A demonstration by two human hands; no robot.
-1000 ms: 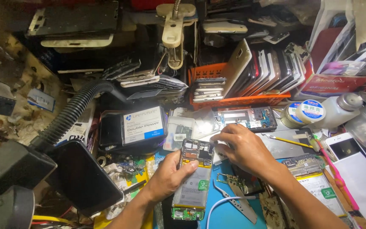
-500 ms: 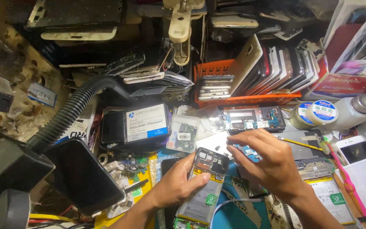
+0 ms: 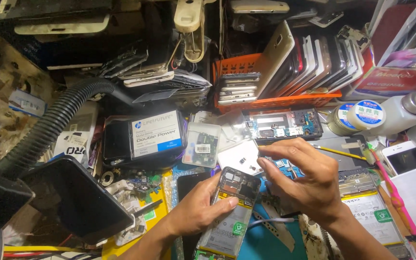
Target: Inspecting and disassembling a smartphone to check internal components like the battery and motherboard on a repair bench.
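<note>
Black corrugated hose (image 3: 49,130) runs along the left edge of the worktop (image 3: 266,245) and curves toward the centre, closing that side; below it a dark slab-shaped screen (image 3: 80,204) tilts over the lower left corner; the orange basket (image 3: 275,101) of upright phones walls off the rear, with a stripped phone frame (image 3: 282,124) lying just in front of it; a black battery box (image 3: 143,139) sits left of centre, a clear packet with a circuit board (image 3: 203,144) just beside it; two round tins (image 3: 357,115) and a white bottle (image 3: 400,113) crowd the right rear, and a white phone (image 3: 410,161) lies at the right edge; bare blue mat shows only in a narrow patch under the hands. The opened phone (image 3: 229,212), back cover off and battery exposed, lies tilted at lower centre; the left hand (image 3: 196,212) grips its left edge, thumb across the battery, fingers curled beneath. The right hand (image 3: 309,185) hovers beside the phone's top right corner, fingers bent and drawn together; whether anything is pinched cannot be told.
</note>
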